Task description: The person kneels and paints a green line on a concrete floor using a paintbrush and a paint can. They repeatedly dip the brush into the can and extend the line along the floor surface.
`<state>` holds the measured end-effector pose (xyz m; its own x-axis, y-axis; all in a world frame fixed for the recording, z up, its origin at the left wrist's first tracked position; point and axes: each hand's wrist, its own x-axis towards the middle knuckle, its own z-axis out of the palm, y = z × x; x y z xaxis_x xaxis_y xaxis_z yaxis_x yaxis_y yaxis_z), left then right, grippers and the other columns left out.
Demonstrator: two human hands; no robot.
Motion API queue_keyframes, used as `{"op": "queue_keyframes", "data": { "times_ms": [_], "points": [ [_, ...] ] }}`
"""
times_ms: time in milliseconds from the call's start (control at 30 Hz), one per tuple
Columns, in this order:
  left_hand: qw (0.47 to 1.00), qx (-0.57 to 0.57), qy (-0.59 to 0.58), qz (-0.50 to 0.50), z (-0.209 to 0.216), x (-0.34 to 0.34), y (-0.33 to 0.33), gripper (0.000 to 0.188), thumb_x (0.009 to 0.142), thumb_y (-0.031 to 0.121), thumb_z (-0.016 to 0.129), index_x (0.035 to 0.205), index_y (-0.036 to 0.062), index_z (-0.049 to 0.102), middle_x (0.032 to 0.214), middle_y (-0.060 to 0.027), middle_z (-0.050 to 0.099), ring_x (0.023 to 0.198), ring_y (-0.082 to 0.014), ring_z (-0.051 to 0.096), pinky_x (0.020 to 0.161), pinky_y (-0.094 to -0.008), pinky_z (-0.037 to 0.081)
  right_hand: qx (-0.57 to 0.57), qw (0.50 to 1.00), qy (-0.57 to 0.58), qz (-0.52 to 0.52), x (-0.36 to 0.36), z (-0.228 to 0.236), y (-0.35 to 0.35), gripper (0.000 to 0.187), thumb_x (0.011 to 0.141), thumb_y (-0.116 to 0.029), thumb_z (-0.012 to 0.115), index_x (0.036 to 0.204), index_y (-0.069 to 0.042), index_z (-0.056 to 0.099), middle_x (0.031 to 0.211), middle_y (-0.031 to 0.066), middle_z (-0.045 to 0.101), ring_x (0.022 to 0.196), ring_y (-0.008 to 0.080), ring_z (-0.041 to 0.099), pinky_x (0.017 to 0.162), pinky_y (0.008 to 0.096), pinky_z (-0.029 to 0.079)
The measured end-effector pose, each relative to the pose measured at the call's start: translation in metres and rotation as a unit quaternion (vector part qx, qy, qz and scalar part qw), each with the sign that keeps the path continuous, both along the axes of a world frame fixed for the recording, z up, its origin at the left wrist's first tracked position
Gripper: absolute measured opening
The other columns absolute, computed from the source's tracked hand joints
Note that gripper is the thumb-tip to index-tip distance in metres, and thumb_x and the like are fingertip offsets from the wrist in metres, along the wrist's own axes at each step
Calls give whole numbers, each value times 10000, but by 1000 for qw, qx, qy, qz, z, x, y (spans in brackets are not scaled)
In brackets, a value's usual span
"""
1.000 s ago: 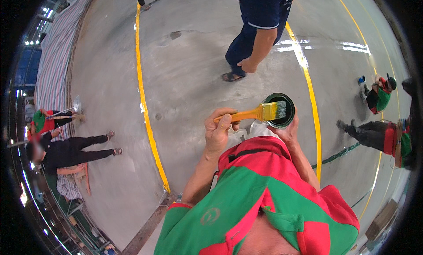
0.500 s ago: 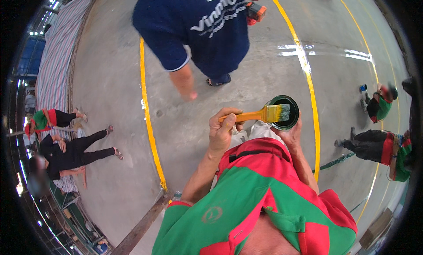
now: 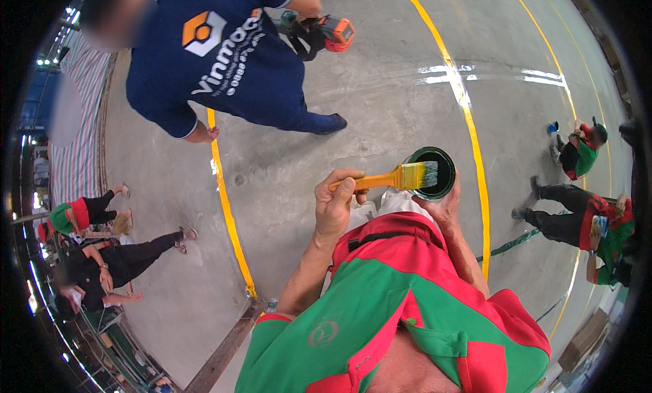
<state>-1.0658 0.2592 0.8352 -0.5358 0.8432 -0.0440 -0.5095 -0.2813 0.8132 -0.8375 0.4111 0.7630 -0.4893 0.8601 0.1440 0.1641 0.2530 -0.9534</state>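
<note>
My left hand is closed round the orange handle of a flat paintbrush, which lies level with its bristles pointing right. Pale paint coats the bristle tips, while yellow shows nearer the metal band. Beneath those bristles is an open round paint can, dark green around the rim and dark inside. Its lower right side rests in my right hand, with the fingers curled round the wall and partly hidden below it. The brush head overlaps the can's mouth; whether it touches the rim I cannot tell. The paint level is too dark to make out.
Yellow lines run along the grey concrete floor on both sides. Ahead, a person in navy carries an orange-and-black tool. Other people stand at far left and right. A dark beam lies at lower left.
The person in navy has moved left, showing more of the tool. My hands, brush and can have shifted slightly left in view, the brush still over the can's mouth.
</note>
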Motion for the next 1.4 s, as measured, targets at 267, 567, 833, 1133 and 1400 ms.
{"op": "queue_keyframes", "data": {
  "times_ms": [267, 567, 833, 1133, 1400],
  "points": [
    [1000, -17, -13, 14, 0, 1, -3, 265, 1084, 244, 643, 1155, -1, 713, 883, -92, 712, 752, -141, 644, 685, -274, 501, -12, 1000, 6, -1, -2, 5, -2, 1114, 589, -119, 1014, 1529, -20, 425, 1424, 149, 630, 1312, 264, 630, 1142, 419, 497],
    [1000, -5, -15, 7, -4, -2, -4, 272, 1078, 244, 648, 1144, -12, 711, 910, -107, 714, 751, -186, 648, 678, -309, 518, -4, 1000, 12, 6, -4, 3, 1, 1124, 592, -165, 1021, 1533, -22, 422, 1430, 153, 628, 1316, 267, 628, 1146, 418, 494],
    [1000, -10, -19, 5, -5, -2, -2, 266, 1083, 236, 644, 1157, -11, 710, 882, -97, 716, 741, -156, 644, 672, -290, 511, 0, 1000, 1, -10, -1, -7, 1, 1153, 578, -194, 1026, 1541, -20, 415, 1431, 154, 624, 1315, 272, 625, 1147, 419, 492],
    [999, 0, -50, 8, -12, -1, 3, 267, 1080, 246, 655, 1159, -1, 717, 877, -81, 724, 744, -139, 648, 674, -285, 518, -10, 999, -38, -16, 1, -10, 4, 1114, 590, -222, 1025, 1508, -9, 431, 1397, 160, 642, 1283, 275, 644, 1127, 420, 503],
    [999, 0, -37, 16, -9, 3, -9, 276, 1081, 258, 652, 1158, 1, 716, 865, -76, 711, 737, -135, 640, 670, -275, 504, -26, 1000, -11, 13, 1, -7, -2, 1103, 605, -240, 1028, 1504, -4, 435, 1399, 156, 642, 1281, 266, 647, 1124, 414, 507]
  ]
}}
